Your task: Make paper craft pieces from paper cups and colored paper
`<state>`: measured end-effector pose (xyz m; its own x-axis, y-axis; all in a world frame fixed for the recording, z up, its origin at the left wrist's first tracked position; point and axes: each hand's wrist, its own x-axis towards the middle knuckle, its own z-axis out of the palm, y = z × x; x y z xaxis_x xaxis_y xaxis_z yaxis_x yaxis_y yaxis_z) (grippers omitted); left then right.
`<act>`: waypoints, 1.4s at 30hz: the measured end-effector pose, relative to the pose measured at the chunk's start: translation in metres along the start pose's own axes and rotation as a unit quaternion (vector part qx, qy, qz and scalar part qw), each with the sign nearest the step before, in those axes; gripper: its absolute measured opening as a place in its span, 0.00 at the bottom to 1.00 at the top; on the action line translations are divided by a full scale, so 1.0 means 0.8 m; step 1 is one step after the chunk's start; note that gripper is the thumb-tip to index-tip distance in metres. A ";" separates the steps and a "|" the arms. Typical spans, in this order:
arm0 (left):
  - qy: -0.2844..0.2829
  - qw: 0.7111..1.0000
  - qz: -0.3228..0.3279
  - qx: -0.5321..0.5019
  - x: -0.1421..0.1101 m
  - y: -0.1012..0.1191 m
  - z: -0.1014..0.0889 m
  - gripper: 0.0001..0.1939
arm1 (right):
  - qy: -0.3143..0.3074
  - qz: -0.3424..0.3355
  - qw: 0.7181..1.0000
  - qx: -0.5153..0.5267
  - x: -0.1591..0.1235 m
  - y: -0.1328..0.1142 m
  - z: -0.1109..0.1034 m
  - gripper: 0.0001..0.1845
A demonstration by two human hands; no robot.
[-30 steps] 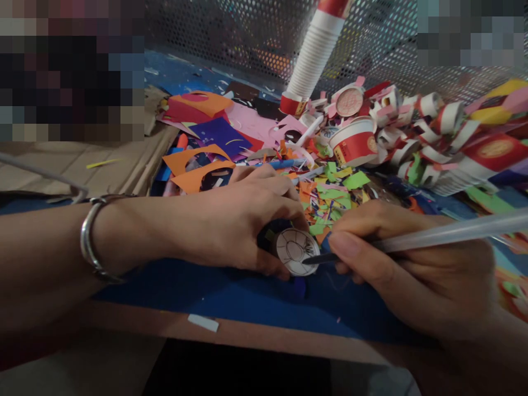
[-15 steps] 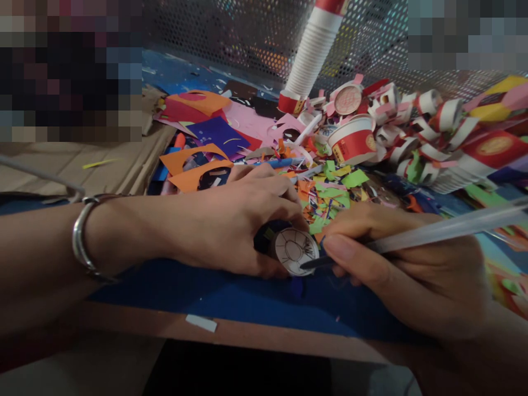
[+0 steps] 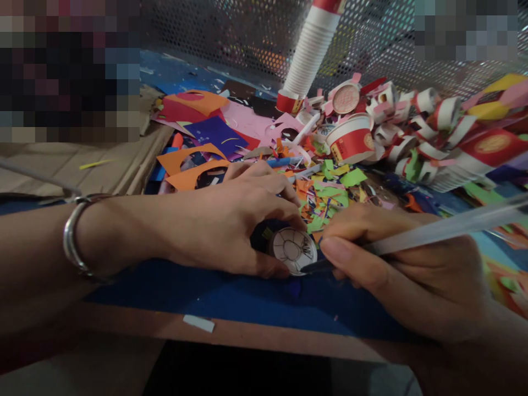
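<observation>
My left hand (image 3: 231,220), with a metal bangle on its wrist, is closed around a small dark object capped by a white paper disc (image 3: 293,251) that bears drawn black lines. It rests on a blue sheet (image 3: 214,294). My right hand (image 3: 396,269) pinches a translucent pen (image 3: 445,226) whose dark tip touches the lower right edge of the disc. The pen's barrel runs off to the right.
Behind my hands lies a heap of coloured paper scraps (image 3: 330,192) and cut orange and purple sheets (image 3: 202,143). A red and white paper cup (image 3: 350,140), a tall stack of cups (image 3: 307,55) and curled cup strips (image 3: 429,121) fill the back right. A perforated metal wall (image 3: 247,33) stands behind.
Both hands and the disc have shifted slightly left and up in the view. The pen tip stays at the disc's lower right edge.
</observation>
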<state>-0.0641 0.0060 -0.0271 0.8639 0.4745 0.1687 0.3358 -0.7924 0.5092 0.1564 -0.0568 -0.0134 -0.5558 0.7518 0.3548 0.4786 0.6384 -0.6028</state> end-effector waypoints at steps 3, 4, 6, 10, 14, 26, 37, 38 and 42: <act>0.000 1.000 0.003 -0.006 0.000 -0.001 0.001 0.15 | 0.009 0.000 1.000 -0.004 0.000 0.000 0.000 0.11; -0.005 1.000 0.002 -0.007 0.000 -0.002 0.000 0.14 | 0.013 -0.002 1.000 -0.005 0.000 0.000 0.000 0.10; -0.006 1.000 0.003 -0.007 0.000 -0.001 -0.001 0.13 | 0.015 -0.003 1.000 -0.007 -0.001 -0.001 0.000 0.10; -0.007 1.000 0.004 -0.009 -0.001 0.000 -0.002 0.14 | -0.001 0.013 1.000 -0.010 0.000 -0.001 0.001 0.12; 0.000 1.000 0.002 -0.014 -0.002 -0.002 -0.001 0.16 | 0.015 -0.002 1.000 -0.002 0.000 0.000 0.001 0.10; -0.011 1.000 0.004 -0.022 -0.002 -0.003 0.000 0.18 | -0.001 -0.009 1.000 0.005 0.002 -0.004 0.000 0.10; -0.009 1.000 -0.002 -0.021 -0.002 -0.002 -0.001 0.18 | -0.003 0.010 1.000 0.015 -0.001 -0.002 0.003 0.11; -0.010 1.000 -0.002 -0.021 -0.002 -0.002 -0.001 0.18 | -0.004 0.010 1.000 0.016 -0.001 -0.002 0.003 0.11; -0.024 1.000 -0.007 -0.012 -0.001 -0.001 -0.003 0.18 | 0.006 -0.001 1.000 0.017 0.000 -0.003 0.003 0.10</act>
<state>-0.0662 0.0072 -0.0258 0.8765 0.4662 0.1201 0.3396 -0.7755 0.5323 0.1538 -0.0588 -0.0139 -0.5479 0.7528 0.3648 0.4543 0.6340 -0.6258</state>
